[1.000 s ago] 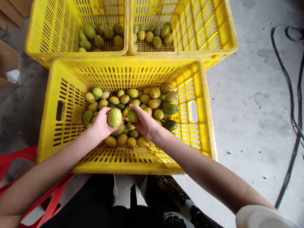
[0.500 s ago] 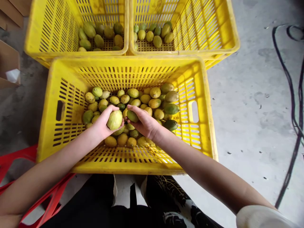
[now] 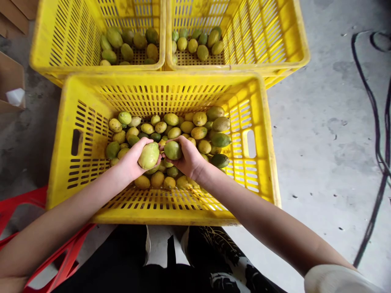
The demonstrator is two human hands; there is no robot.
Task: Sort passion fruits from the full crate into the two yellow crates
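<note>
Turned fruit: since the earlier frame, the green fruit (image 3: 172, 150) in the right hand (image 3: 190, 158) has been rolled to a rounder face; the pale yellow-green fruit (image 3: 148, 156) in the left hand (image 3: 136, 158) has shifted slightly toward the right edge of the front crate (image 3: 165, 218), and the striped side it showed a second ago is out of sight.
Left fingers: curled round the pale yellow-green fruit, parted only by its width, thumb along its far side, most of the fruit exposed.
Right fingers: closed about the green fruit, thumb over its far side, other fingers partly hidden beneath.
Held pair: side by side above the crate's middle, a narrow gap between the two fruits; whether the fingertips meet cannot be told.
Loose fruit: yellow and green pieces (image 3: 199, 119) spread over the crate floor, several dark green ones near the right edge, a yellow row toward the near edge.
Far crates: a far-left crate (image 3: 100, 68) and a far-right crate (image 3: 238, 67), just beyond the front crate's far edge, each with some fruit in it.
Floor: red plastic frame (image 3: 29, 197) by the near-left corner, black cable (image 3: 373, 106) well beyond the right edge, cardboard box (image 3: 11, 79) off the left edge.
</note>
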